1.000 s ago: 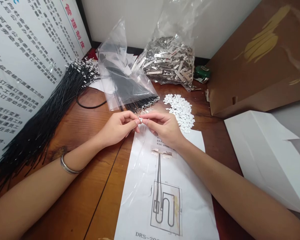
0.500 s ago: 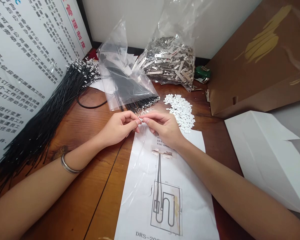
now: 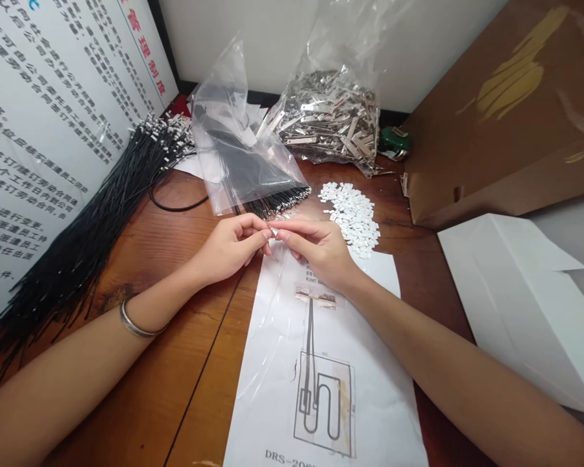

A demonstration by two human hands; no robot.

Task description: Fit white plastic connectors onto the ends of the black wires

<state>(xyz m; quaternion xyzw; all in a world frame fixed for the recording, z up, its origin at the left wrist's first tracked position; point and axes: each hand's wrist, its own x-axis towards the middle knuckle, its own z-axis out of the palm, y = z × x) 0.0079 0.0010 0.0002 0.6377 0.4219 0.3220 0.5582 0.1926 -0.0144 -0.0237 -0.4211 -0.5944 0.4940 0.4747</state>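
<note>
My left hand [image 3: 236, 241] and my right hand [image 3: 320, 250] meet fingertip to fingertip above the top of a printed sheet, both pinched closed. A small white plastic housing [image 3: 273, 231] shows between the fingertips, mostly covered by them, in my right hand's pinch. What my left fingers grip is hidden. Just beyond the hands, black wires [image 3: 272, 202] with metal terminal ends stick out of a clear plastic bag [image 3: 219, 194]. To the right of them lies a pile of similar white housings [image 3: 353, 217].
A long bundle of black wires with white ends [image 3: 92, 214] leans at the left by a printed board [image 3: 39, 130]. Behind stand a bag of metal strips [image 3: 331, 123] and a green tape measure [image 3: 394, 141]. A brown box [image 3: 491, 130] and white carton [image 3: 520, 305] flank the right; the drawing sheet [image 3: 267, 363] lies in front.
The hands stay in nearly the same place. The fingertips have shifted slightly around the small white housing, and less of what lies between them shows.
</note>
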